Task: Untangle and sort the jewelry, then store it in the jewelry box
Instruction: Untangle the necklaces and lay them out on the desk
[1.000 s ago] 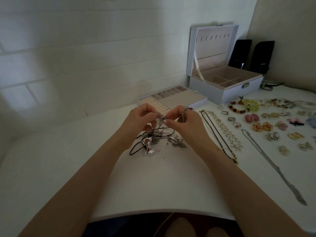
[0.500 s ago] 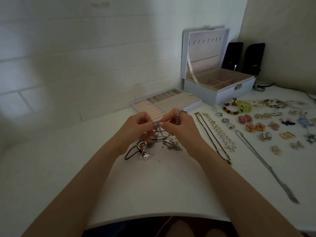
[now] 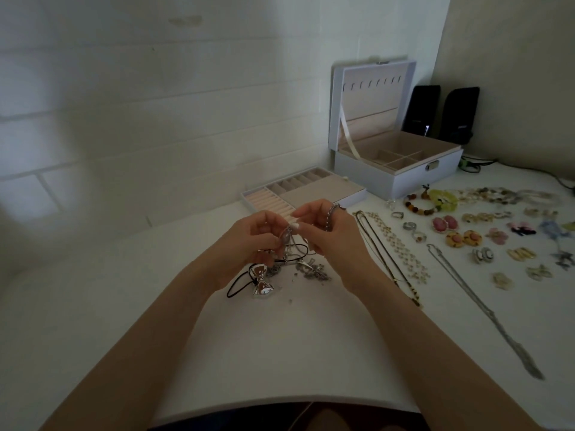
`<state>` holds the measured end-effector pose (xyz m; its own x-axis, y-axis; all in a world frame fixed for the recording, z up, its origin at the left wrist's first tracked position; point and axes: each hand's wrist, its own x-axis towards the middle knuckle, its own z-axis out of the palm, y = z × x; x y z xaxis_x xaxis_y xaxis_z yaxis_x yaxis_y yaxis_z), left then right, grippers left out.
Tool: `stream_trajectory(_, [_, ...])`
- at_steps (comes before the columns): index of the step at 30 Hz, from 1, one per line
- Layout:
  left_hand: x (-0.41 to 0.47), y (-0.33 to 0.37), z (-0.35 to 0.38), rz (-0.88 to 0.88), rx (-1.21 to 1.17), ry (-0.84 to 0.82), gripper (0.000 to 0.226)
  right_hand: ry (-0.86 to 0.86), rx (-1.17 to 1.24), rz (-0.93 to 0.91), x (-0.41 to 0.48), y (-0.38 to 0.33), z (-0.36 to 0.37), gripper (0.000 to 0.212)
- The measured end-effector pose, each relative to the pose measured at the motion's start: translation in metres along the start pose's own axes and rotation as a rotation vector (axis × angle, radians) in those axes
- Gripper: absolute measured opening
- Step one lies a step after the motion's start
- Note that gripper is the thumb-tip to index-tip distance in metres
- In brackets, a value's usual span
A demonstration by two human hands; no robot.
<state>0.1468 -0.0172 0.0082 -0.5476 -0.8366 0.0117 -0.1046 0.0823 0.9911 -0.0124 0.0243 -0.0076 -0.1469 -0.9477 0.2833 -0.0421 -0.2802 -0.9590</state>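
- tangle [image 3: 281, 264]: knot of silver chains plus a black cord [image 3: 238, 284], mid-desk, just near of the tray [image 3: 314, 189]. Its top is lifted between both hands and the rest lies on the desk [image 3: 280, 353].
- left hand [image 3: 249, 244]: grip curled in, fingertips pinching a silver strand at the top of the knot.
- right hand [image 3: 329, 241]: grip pinching the same cluster, almost touching the left. Which strand each hand holds is too small to tell.
- Risk: both pinch points sit on one spot. Pulling them straight apart would likely cinch the knot, or snap a fine chain.
- Risk: the bow pendant [image 3: 260, 283] lies at the near-left end, on the cord. If the knot is lifted higher, the pendant's weight drags the cord tighter through the chains.
- Risk: there is a silver piece on a right-hand finger [image 3: 333, 213], either a ring or a looped chain, can't tell. It could hook a strand and add a new snag.
- Risk: loose bits [image 3: 290, 301] lie on the desk near the knot. A wrist sweep could knock them off the near edge.
- Risk: the sorted necklaces [image 3: 395, 253] lie just right of the right wrist. If the forearm drifts right, it rakes them together again.
- jewelry box [image 3: 404, 178]: far right, lid up. Storing looks not yet begun. Carrying a half-freed chain over the laid-out pieces risks it catching on them.
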Motion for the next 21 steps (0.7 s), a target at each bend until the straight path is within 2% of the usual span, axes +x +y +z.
stream_trajectory(5, [0.0006,0.0039,-0.0004,-0.008,-0.297,0.015,0.022,-0.029,0.034,0.020,-0.0019,-0.0017,-0.0005,0.019])
stream_trajectory(9, [0.0026,0.0037,-0.0029,0.032,-0.380,0.072,0.021,-0.063,0.030,0.053,-0.0023,-0.0021,0.0004,0.021])
stream_trajectory(12, [0.0027,0.0040,-0.0038,0.053,-0.393,0.068,0.019,-0.105,-0.025,0.078,-0.0019,-0.0013,0.0021,0.015])
stream_trajectory(16, [0.0036,0.0014,-0.0042,0.041,-0.361,0.000,0.021,-0.039,-0.336,0.001,-0.0013,0.0042,0.0050,0.011])
stream_trajectory(19, [0.0041,-0.0007,-0.0028,0.031,-0.269,-0.020,0.015,0.005,-0.351,-0.039,-0.0014,0.0043,0.0040,0.011])
stream_trajectory(21, [0.0044,-0.0020,-0.0030,0.043,-0.211,0.023,0.013,0.041,-0.320,-0.032,-0.0003,0.0032,0.0020,0.011])
